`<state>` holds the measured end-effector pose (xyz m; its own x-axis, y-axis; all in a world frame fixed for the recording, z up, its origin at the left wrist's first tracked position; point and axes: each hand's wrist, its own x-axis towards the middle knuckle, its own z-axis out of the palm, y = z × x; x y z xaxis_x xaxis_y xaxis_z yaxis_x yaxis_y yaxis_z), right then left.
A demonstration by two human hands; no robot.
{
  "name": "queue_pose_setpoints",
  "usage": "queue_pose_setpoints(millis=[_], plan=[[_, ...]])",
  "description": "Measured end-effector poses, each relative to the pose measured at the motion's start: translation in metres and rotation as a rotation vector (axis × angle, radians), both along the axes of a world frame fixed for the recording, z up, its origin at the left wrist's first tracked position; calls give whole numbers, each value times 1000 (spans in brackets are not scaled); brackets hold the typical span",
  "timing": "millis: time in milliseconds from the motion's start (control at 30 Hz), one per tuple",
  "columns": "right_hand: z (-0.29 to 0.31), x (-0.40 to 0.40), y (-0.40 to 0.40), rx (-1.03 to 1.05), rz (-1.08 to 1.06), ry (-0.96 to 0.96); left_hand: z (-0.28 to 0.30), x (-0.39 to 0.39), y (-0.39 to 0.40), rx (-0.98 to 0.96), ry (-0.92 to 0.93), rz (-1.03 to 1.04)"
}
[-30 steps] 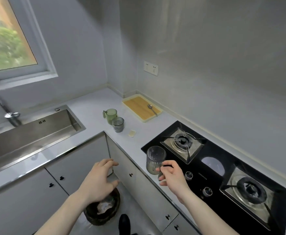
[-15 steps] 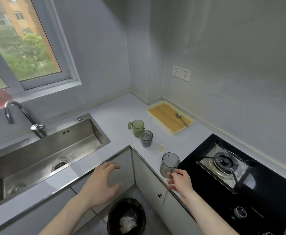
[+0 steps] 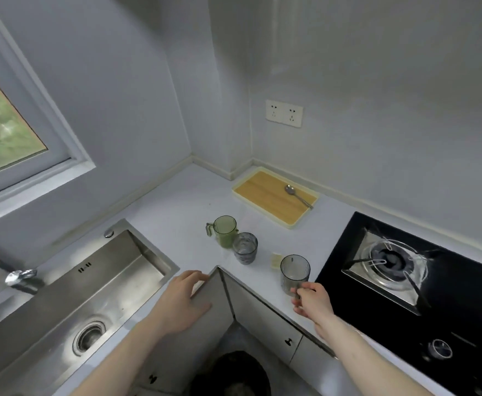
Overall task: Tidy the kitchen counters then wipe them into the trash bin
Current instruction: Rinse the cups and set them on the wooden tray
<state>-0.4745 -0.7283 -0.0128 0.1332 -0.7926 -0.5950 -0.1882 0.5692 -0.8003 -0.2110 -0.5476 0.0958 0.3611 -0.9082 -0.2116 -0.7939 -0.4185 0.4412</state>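
Reaching in at the counter's front edge, the right hand [image 3: 311, 300] has its fingertips curled onto the base of a clear ribbed glass [image 3: 295, 272], pinching it low down while the glass stands upright on the white counter [image 3: 177, 212]. Just beside that glass, on its left, lies a small pale yellow scrap [image 3: 276, 260], flat on the worktop. Over on the other side, the left hand [image 3: 184, 301] hangs above the inner corner of the counter, fingers loosely spread and holding nothing; whether the fingertips actually touch the metal edge there, I can't tell. Further back, a green mug [image 3: 225, 230] and a grey tumbler [image 3: 245, 247] stand together, touching or nearly so. Behind them, near the wall corner, sits a wooden-topped tray [image 3: 265, 195] with a metal spoon [image 3: 298, 195] lying on it. To the right, the black gas hob [image 3: 348, 252] runs along the counter, close to the held glass. To the left, the steel sink [image 3: 114, 284] with its tap [image 3: 19, 277]. Down on the floor between the cabinets, the dark trash bin [image 3: 234, 372] shows, well below both hands.
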Motion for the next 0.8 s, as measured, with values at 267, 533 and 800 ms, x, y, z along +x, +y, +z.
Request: queue_pose_setpoints(millis=[267, 533, 800], plan=[[-24, 55, -4, 61, -112, 86, -23, 82, -83, 35, 69, -145], [-26, 101, 2, 65, -276, 176, -50, 169, -149, 109, 184, -200], [-16, 102, -2, 74, -246, 213, -77, 188, -217, 167, 327, -119]])
